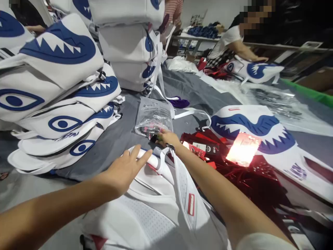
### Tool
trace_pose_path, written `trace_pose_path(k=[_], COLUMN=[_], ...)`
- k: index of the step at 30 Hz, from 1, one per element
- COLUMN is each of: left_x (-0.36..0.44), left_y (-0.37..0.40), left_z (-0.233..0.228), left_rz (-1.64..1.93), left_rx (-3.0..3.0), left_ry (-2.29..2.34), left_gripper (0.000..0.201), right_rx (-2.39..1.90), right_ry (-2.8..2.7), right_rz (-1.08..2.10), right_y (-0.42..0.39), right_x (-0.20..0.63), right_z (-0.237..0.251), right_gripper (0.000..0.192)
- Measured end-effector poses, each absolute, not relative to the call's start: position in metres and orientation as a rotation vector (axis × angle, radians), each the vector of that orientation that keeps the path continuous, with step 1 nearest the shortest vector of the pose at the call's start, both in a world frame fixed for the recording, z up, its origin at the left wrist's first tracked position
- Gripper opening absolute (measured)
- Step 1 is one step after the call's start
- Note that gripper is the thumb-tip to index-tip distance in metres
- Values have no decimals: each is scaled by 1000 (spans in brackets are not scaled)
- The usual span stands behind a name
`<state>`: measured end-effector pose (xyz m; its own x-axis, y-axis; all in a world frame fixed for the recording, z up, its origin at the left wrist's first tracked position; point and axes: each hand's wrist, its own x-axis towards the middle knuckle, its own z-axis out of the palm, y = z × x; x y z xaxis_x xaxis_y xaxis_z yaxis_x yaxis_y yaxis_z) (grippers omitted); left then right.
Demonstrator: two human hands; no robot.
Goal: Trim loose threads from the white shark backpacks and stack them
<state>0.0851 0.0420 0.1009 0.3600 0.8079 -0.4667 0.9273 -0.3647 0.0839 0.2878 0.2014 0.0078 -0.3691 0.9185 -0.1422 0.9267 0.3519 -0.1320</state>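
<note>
A white backpack [161, 215] with perforated grey padding and a shoulder strap with a red label lies in front of me. My left hand [130, 166] rests on its upper edge, fingers spread. My right hand [166, 138] reaches past it to the mouth of a clear plastic bag [154, 113] that holds small dark and pink items. Its fingers are curled at a small dark thing there, too hidden to name. Beside my right forearm lies a pile of red tags [205, 146], some shiny.
White backpacks [59, 69] with blue eyes and jagged teeth are stacked at left, and another stack [125, 45] stands behind. One more backpack [255, 128] lies flat at right. Across the table, a person [234, 41] handles a similar backpack [257, 71]. Purple cloth [179, 102] lies near a loose strap.
</note>
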Motion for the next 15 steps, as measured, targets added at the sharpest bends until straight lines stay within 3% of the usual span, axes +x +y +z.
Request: trace_pose_path(k=[2,6,9,15], left_x=[84,85,86,71], left_y=[47,54,57,55], left_z=[99,96,96,81], left_rz=[-539,-579,-599,-343], left_rx=[2277,2258,2226,2279], left_ry=[1487,1459,1455,1435], left_gripper=[122,128,125,110], right_rx=[1702,1671,1687,1965], right_ry=[2517,2475,2450,2480], right_rz=[-283,-269,-279,-289], right_y=[212,205,195,200], right_x=[282,288,292,302], right_z=[-15,-38,-45,-7], right_gripper=[42,24,26,17])
